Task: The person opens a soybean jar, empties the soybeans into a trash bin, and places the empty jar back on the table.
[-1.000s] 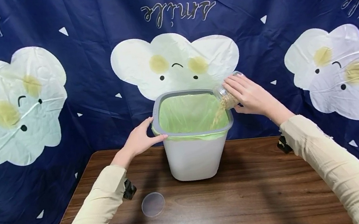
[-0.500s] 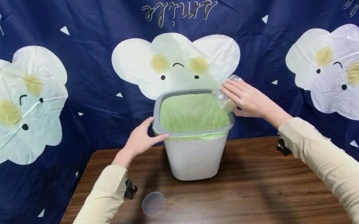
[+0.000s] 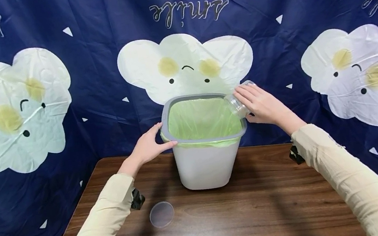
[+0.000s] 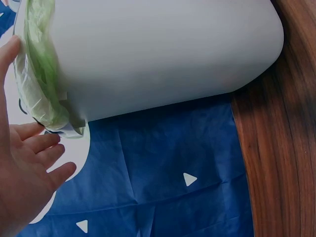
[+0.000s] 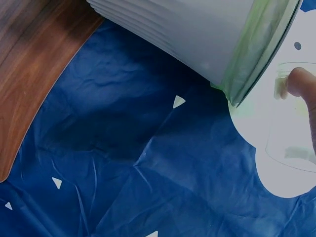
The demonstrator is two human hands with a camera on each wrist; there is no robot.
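Observation:
A white trash can (image 3: 206, 169) with a grey rim stands on the table, lined with a green bag (image 3: 200, 118). My left hand (image 3: 146, 145) rests against the rim's left corner, its thumb in front and its fingers spread along the side. In the left wrist view, the fingers of the left hand (image 4: 29, 153) look loose beside the bag's folded edge. My right hand (image 3: 261, 104) grips a clear jar (image 3: 235, 104), tilted with its mouth over the right side of the rim. The jar looks emptied. Its wall also shows in the right wrist view.
A clear round lid (image 3: 162, 214) lies on the brown wooden table (image 3: 235, 222), in front and to the left of the trash can. Close behind the table hangs a dark blue cloth (image 3: 95, 87) printed with clouds.
Pale grain-like bits were pouring from the jar one second ago; now the stream has ended and the jar shows clear. The right hand shifted slightly lower. The left hand stayed on the rim.

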